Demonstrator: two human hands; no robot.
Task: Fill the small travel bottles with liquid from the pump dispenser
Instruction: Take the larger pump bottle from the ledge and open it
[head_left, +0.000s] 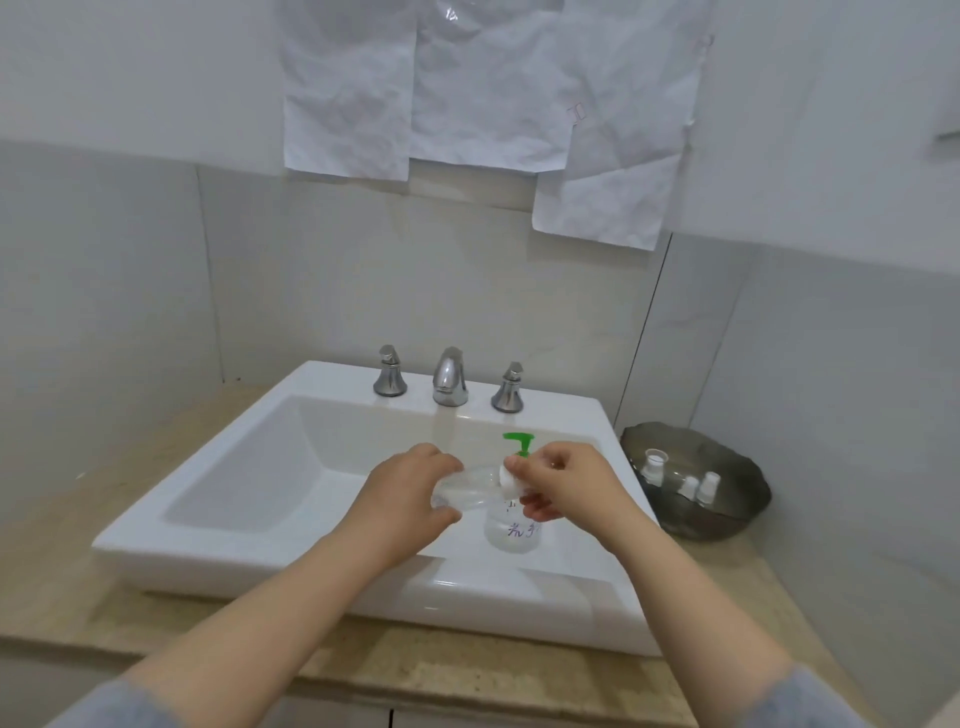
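A clear small travel bottle (470, 488) lies sideways over the sink, gripped round its body by my left hand (410, 493). My right hand (563, 483) pinches the bottle's white cap (508, 477) at the right end. Just behind and below my hands stands the pump dispenser (514, 532), a clear bottle with a green pump head (519, 442) and handwriting on its side. It sits inside the sink at the right, partly hidden by my right hand.
The white sink (218, 493) has a chrome faucet (450, 382) and two handles at the back. A dark bowl (698, 480) on the counter to the right holds three more small bottles with white caps. Beige counter surrounds the sink.
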